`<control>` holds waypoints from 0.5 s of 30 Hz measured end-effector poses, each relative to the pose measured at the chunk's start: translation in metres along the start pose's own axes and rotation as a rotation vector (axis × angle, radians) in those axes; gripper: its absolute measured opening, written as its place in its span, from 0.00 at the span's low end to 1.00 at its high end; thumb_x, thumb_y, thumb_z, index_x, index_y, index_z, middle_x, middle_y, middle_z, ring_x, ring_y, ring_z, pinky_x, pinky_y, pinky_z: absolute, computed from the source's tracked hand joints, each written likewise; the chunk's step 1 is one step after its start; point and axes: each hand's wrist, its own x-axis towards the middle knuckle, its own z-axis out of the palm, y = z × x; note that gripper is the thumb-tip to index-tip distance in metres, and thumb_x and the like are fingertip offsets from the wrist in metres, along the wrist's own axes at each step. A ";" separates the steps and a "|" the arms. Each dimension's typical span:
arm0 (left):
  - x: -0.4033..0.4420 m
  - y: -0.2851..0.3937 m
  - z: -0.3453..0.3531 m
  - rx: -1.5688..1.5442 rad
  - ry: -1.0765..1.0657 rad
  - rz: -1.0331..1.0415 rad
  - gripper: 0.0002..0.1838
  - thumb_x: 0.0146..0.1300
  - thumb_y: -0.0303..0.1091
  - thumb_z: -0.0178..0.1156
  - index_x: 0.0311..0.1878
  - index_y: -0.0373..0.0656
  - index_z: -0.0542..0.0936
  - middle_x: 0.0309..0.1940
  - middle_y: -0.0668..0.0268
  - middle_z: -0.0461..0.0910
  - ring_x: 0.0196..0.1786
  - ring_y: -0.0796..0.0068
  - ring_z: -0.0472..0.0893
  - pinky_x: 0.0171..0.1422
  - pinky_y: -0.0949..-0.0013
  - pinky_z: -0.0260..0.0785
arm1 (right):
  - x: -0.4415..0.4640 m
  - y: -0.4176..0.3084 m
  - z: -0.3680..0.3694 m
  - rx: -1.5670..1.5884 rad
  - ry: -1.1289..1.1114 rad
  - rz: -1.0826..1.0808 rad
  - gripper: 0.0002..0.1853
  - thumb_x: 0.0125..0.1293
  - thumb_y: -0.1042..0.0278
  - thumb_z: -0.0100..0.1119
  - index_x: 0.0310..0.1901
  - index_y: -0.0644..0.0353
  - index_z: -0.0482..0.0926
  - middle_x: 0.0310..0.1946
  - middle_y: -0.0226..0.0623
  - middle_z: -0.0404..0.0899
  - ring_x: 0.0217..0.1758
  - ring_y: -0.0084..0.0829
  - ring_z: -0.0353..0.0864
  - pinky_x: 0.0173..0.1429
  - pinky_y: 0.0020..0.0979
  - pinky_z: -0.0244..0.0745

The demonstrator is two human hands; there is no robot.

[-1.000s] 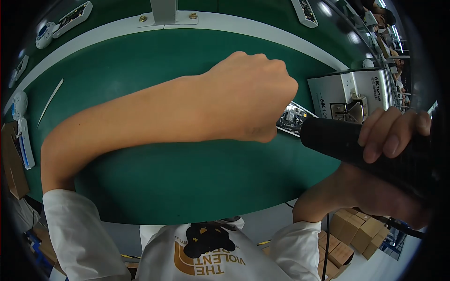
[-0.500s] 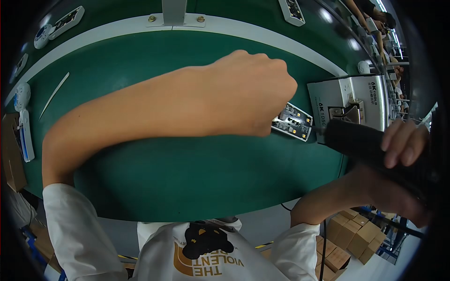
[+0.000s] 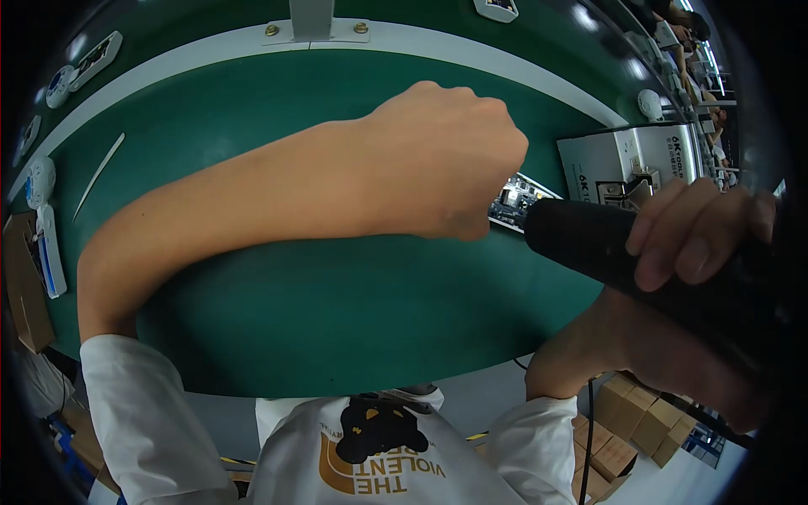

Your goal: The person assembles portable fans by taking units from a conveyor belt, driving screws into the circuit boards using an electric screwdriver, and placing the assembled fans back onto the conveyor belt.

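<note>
Closed round one end of a white device with an exposed circuit board (image 3: 515,202), my left hand (image 3: 454,160) shows its back, and its fingertips are hidden. My right hand (image 3: 699,244) grips a black cylindrical tool, an electric screwdriver by its look (image 3: 589,240). The tool's front end covers the right part of the board; its tip cannot be seen. Just behind the tool stands a silver screw feeder box (image 3: 589,164) with a metal mechanism on its front.
A thin white strip (image 3: 99,177) lies on the green table (image 3: 337,320) at the left. White devices (image 3: 50,252) rest along the left edge and beyond the pale rail (image 3: 210,52). Cardboard boxes (image 3: 627,412) stand on the floor at the lower right. People are at the far right.
The black tool first drew back right from the board, uncovering its right part, then came left over it again. My left hand stays on the device, with little movement.
</note>
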 end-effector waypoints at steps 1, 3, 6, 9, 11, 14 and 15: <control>0.000 0.001 0.000 0.024 0.009 0.001 0.15 0.47 0.33 0.72 0.40 0.43 0.85 0.33 0.61 0.80 0.40 0.56 0.82 0.42 0.55 0.76 | -0.002 -0.007 -0.003 0.006 -0.007 -0.001 0.55 0.41 0.12 0.58 0.52 0.64 0.70 0.28 0.32 0.72 0.20 0.23 0.69 0.29 0.26 0.65; 0.001 0.001 0.000 0.042 0.021 -0.006 0.14 0.47 0.33 0.72 0.39 0.42 0.85 0.32 0.61 0.80 0.40 0.55 0.83 0.41 0.56 0.76 | -0.001 -0.001 0.005 0.014 -0.022 0.000 0.55 0.41 0.12 0.59 0.52 0.63 0.69 0.28 0.32 0.72 0.20 0.23 0.69 0.29 0.26 0.65; 0.002 0.002 0.000 -0.003 0.045 0.012 0.12 0.47 0.32 0.71 0.37 0.41 0.86 0.31 0.60 0.80 0.38 0.55 0.83 0.39 0.56 0.76 | 0.002 -0.002 -0.002 0.026 -0.052 0.005 0.56 0.40 0.12 0.59 0.52 0.63 0.69 0.28 0.31 0.72 0.20 0.23 0.69 0.29 0.26 0.65; 0.002 0.000 0.001 -0.014 0.139 0.085 0.10 0.47 0.32 0.71 0.33 0.40 0.85 0.28 0.59 0.81 0.35 0.53 0.83 0.37 0.56 0.77 | 0.004 -0.005 -0.014 0.038 -0.073 0.008 0.56 0.40 0.12 0.60 0.52 0.63 0.69 0.27 0.31 0.72 0.20 0.22 0.69 0.29 0.25 0.65; -0.001 0.002 -0.002 -0.062 0.137 0.102 0.08 0.46 0.31 0.70 0.29 0.39 0.84 0.24 0.57 0.80 0.30 0.52 0.83 0.34 0.56 0.76 | 0.007 -0.005 -0.017 0.045 -0.090 0.016 0.56 0.40 0.12 0.60 0.51 0.63 0.69 0.27 0.31 0.72 0.20 0.22 0.69 0.29 0.25 0.65; -0.003 0.002 -0.003 -0.084 0.161 0.116 0.07 0.45 0.29 0.69 0.26 0.38 0.83 0.20 0.54 0.80 0.27 0.52 0.82 0.31 0.57 0.75 | 0.010 -0.001 -0.006 0.048 -0.111 0.006 0.56 0.40 0.12 0.60 0.51 0.63 0.69 0.27 0.31 0.72 0.20 0.22 0.69 0.29 0.25 0.65; -0.003 0.002 -0.003 -0.087 0.165 0.113 0.07 0.45 0.29 0.69 0.26 0.38 0.83 0.20 0.54 0.80 0.27 0.52 0.82 0.31 0.57 0.75 | 0.012 -0.005 -0.008 0.046 -0.117 0.004 0.56 0.39 0.12 0.61 0.51 0.63 0.69 0.27 0.31 0.72 0.20 0.22 0.69 0.29 0.25 0.65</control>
